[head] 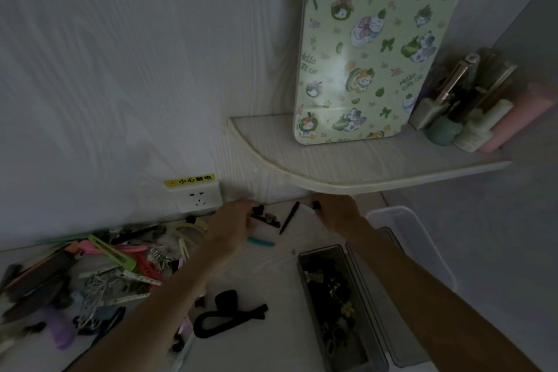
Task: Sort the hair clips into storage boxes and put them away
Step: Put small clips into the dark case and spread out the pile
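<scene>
Both my hands reach to the back of the white table (271, 257), under the shelf. My left hand (231, 222) has its fingers curled at a small cluster of dark hair clips (267, 217) by the wall. My right hand (335, 214) pinches a small black clip (315, 205). A long black clip (289, 217) and a teal clip (260, 241) lie between my hands. A narrow clear storage box (305, 290) at my right forearm holds several dark clips. A large pile of coloured clips (114, 266) covers the table's left side.
A black hair band (229, 312) lies in front. A clear lid or second box (422, 238) sits right of the storage box. A curved shelf (347, 178) overhangs my hands, carrying a patterned green board (371, 48) and cosmetics (462, 106). A wall socket (197, 198) sits to the left.
</scene>
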Demonstrator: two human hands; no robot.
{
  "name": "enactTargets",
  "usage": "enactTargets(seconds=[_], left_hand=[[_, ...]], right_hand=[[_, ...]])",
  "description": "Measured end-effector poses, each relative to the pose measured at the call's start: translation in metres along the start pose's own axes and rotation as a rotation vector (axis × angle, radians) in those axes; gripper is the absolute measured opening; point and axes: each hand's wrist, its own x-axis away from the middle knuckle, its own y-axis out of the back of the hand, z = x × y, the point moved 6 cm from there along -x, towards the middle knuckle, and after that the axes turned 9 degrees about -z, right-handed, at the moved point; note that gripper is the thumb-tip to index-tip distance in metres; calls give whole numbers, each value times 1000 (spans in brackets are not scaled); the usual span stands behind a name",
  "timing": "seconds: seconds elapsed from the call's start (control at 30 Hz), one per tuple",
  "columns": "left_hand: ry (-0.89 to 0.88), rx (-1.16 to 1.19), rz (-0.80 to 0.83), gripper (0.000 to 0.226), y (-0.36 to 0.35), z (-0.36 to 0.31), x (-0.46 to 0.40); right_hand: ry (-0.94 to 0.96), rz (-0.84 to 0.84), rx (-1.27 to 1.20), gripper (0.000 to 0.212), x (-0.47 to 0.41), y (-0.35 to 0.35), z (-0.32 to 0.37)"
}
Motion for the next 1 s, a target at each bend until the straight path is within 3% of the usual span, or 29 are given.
enactTargets(seconds=[0.13, 0.3, 0.47, 0.5, 0.6, 0.7, 0.9, 1.0], left_hand=[[-166, -82, 45, 43, -10, -21, -8], [-179, -332, 77, 31, -27, -28, -23], [-217, -420, -4, 24, -28, -28, -30], [-217, -391, -26, 24, -28, -27, -30], [-165, -251, -87, 26, -18, -24, -20], [-109, -79, -117, 22, 0, -30, 1], [-74, 341, 5, 19, 22, -62, 35], [-142, 391, 85, 18, 14, -84, 52]], right_hand=[[15, 55, -3, 27, -8, -4, -4], [16, 15, -106, 30, -8, 0, -13], [-21, -66, -399, 10, 13, 25, -2], [10, -51, -482, 1, 20, 31, 3], [55, 51, -673, 26, 54, 52, 12], [68, 143, -721, 21, 88, 63, 12], [141, 457, -427, 32, 123, 55, -3], [108, 376, -371, 31, 117, 62, -11]])
